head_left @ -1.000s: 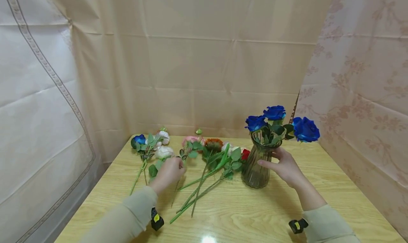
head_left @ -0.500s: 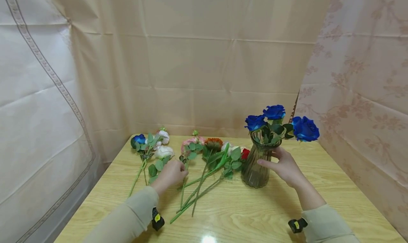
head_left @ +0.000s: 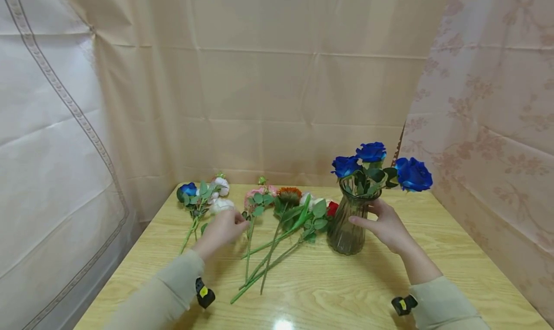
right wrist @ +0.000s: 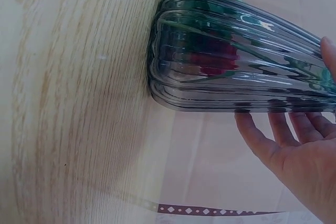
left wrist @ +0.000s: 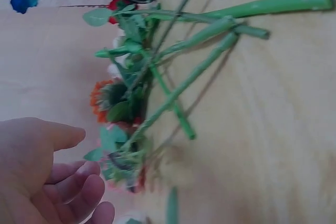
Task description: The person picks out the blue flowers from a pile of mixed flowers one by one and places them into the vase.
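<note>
My right hand [head_left: 387,224] grips the ribbed smoky glass vase [head_left: 348,229] near its neck, thumb on the near side. In the right wrist view the fingers [right wrist: 257,140] lie along the side of the vase. Blue roses [head_left: 414,174] stand in it, heads above the rim. My left hand [head_left: 222,231] is over the left part of the table, fingers loosely bent around nothing in the left wrist view. Beside its fingertips lies a pink flower [head_left: 255,195] on a green stem. The left hand partly hides a white flower [head_left: 221,205].
Left on the wooden table [head_left: 329,291] lie a blue rose [head_left: 188,189] and white flowers. An orange flower [head_left: 289,194], a red flower [head_left: 332,209] and crossing green stems [head_left: 268,258] lie in the middle. Beige cloth [head_left: 259,89] hangs behind the table.
The pink flower's stem has swung to the right at its lower end. My left hand has let go of it and drawn back left. The right hand stays on the vase.
</note>
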Demonstrator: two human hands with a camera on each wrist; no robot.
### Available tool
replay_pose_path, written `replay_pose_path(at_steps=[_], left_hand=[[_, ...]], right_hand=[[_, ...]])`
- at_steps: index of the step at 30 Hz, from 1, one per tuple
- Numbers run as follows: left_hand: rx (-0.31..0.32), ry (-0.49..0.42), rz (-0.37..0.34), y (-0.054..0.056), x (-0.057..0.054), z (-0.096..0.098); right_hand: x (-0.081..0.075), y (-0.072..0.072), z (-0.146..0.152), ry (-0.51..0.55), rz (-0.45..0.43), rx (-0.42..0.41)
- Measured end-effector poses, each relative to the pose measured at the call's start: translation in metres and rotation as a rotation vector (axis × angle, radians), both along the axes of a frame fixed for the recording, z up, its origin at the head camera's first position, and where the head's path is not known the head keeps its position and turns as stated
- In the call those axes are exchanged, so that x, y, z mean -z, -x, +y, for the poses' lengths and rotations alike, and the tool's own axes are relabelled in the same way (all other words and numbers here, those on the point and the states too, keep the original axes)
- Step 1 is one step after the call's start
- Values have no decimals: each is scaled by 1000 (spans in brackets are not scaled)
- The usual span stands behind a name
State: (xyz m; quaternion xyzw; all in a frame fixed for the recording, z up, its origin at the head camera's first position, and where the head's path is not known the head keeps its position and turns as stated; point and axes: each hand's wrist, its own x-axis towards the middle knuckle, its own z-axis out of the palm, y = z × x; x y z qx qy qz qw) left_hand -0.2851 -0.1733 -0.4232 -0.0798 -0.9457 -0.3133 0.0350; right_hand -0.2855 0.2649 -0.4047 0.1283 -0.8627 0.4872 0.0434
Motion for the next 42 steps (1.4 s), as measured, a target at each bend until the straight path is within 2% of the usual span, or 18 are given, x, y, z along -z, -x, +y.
replay_pose_path(at_steps=[4, 10, 15, 21, 25, 29, 42], left_hand=[[-2, 14, 76, -3, -14, -7], [-35, 119, 180, -5, -36, -19], [-71, 161, 229, -9, -49, -31], [-108, 180, 260, -14, -58, -45], [-135, 202, 232, -15, -59, -54], [-156, 202, 190, -12, -55, -65], [-192, 184, 164, -5, -29, -103]], right_hand=[[1, 0, 1, 3, 0, -4], [1, 0, 0, 8, 8, -12], [0, 0, 0, 8, 12, -9], [0, 0, -1, -9, 11, -6], [0, 0, -1, -5, 9, -6], [1, -1, 0, -4, 5, -7], [1, 0, 0, -7, -1, -12]])
